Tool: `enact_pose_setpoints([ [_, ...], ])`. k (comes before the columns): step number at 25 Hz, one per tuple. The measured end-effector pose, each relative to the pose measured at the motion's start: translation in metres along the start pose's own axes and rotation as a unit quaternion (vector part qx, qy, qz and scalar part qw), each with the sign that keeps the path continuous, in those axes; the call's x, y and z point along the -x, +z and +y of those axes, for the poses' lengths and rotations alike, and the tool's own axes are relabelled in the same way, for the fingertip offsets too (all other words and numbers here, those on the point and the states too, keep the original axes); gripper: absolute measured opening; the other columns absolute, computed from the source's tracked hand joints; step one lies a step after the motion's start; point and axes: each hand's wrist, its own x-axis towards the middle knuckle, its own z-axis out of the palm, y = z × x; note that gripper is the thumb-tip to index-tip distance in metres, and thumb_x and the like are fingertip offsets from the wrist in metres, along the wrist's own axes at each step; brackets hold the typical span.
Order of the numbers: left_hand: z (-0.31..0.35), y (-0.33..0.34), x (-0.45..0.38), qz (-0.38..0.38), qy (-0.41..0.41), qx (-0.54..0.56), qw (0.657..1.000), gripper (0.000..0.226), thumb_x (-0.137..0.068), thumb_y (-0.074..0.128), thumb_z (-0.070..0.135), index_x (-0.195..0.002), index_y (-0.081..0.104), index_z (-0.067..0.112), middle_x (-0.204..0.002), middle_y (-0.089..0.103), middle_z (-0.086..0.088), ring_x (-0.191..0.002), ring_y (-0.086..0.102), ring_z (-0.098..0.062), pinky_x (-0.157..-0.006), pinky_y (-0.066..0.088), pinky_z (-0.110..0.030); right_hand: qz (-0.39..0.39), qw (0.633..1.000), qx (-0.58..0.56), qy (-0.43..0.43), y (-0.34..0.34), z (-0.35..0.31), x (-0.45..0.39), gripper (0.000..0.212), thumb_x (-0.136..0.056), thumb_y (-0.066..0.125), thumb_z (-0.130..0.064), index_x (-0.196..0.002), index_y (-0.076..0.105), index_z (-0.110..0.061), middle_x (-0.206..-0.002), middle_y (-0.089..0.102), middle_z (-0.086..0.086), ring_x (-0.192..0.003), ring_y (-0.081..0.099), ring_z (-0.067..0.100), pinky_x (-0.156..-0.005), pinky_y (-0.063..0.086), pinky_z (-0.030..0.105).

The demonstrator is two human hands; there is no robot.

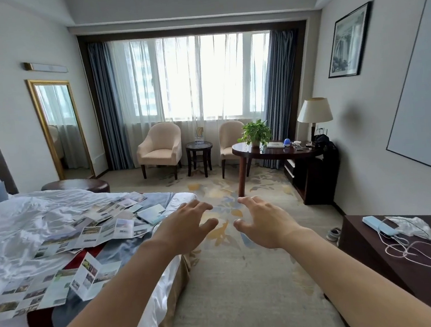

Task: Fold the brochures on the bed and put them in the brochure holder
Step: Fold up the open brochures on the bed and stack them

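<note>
Several unfolded brochures [101,230] with small photos lie scattered across the bed [28,217], some near its foot corner [88,275]. A few folded ones [152,214] sit at the far edge of the pile. My left hand [186,226] and my right hand [264,222] are stretched out in front of me over the carpet, just right of the bed's edge, fingers spread and holding nothing. A small clear stand that may be the brochure holder [199,135] is on the round side table [198,146] by the window; it is too far away to tell for sure.
Two beige armchairs [159,148] flank the side table. A dark desk [277,151] with a plant and lamp stands at the right wall. A dark cabinet [394,256] with cables and devices is close on my right. Patterned carpet [237,281] runs between bed and cabinet.
</note>
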Motion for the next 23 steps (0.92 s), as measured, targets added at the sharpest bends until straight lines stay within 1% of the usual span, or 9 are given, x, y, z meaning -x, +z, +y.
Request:
enact_pose_setpoints([
  [6, -0.023, 0.029, -0.086, -0.004, -0.001, -0.006, 1.0, 0.052, -0.096, 0.042, 0.058, -0.141, 0.045, 0.031, -0.149, 0.043, 0.007, -0.136, 0.04, -0.013, -0.104, 0.041, -0.037, 0.001, 1.0, 0.0, -0.008, 0.006, 0.05, -0.086, 0.072, -0.092, 0.047, -0.061, -0.153, 0.026, -0.029, -0.158, 0.033, -0.004, -0.143, 0.034, 0.02, -0.112, 0.031, 0.04],
  [12, -0.052, 0.041, -0.162, 0.004, -0.005, -0.002, 1.0, 0.052, -0.096, 0.043, 0.058, -0.14, 0.046, 0.031, -0.148, 0.044, 0.008, -0.136, 0.041, -0.014, -0.104, 0.042, -0.039, -0.007, 1.0, -0.002, -0.009, 0.017, 0.074, -0.162, 0.072, -0.092, 0.047, -0.061, -0.153, 0.026, -0.03, -0.157, 0.033, -0.004, -0.143, 0.034, 0.02, -0.112, 0.031, 0.041],
  [17, -0.098, 0.056, -0.235, -0.002, 0.0, -0.002, 1.0, 0.051, -0.096, 0.043, 0.058, -0.141, 0.045, 0.032, -0.149, 0.043, 0.008, -0.137, 0.039, -0.014, -0.105, 0.041, -0.038, -0.01, 1.0, 0.004, -0.003, 0.033, 0.089, -0.239, 0.071, -0.092, 0.047, -0.061, -0.153, 0.027, -0.03, -0.156, 0.035, -0.004, -0.14, 0.037, 0.02, -0.111, 0.035, 0.041],
  [20, -0.133, 0.062, -0.287, 0.002, 0.012, -0.015, 1.0, 0.052, -0.096, 0.041, 0.059, -0.14, 0.045, 0.032, -0.147, 0.045, 0.01, -0.135, 0.04, -0.013, -0.101, 0.039, -0.035, -0.002, 1.0, -0.003, 0.008, 0.041, 0.096, -0.295, 0.069, -0.093, 0.047, -0.06, -0.152, 0.029, -0.03, -0.153, 0.037, -0.004, -0.138, 0.04, 0.02, -0.109, 0.038, 0.041],
  [23, -0.164, 0.067, -0.337, 0.005, 0.015, -0.018, 1.0, 0.054, -0.095, 0.039, 0.061, -0.14, 0.046, 0.031, -0.146, 0.045, 0.009, -0.134, 0.043, -0.013, -0.098, 0.042, -0.036, 0.004, 1.0, -0.006, 0.014, 0.047, 0.102, -0.35, 0.069, -0.093, 0.048, -0.059, -0.152, 0.029, -0.029, -0.152, 0.038, -0.004, -0.138, 0.038, 0.021, -0.11, 0.037, 0.042],
])
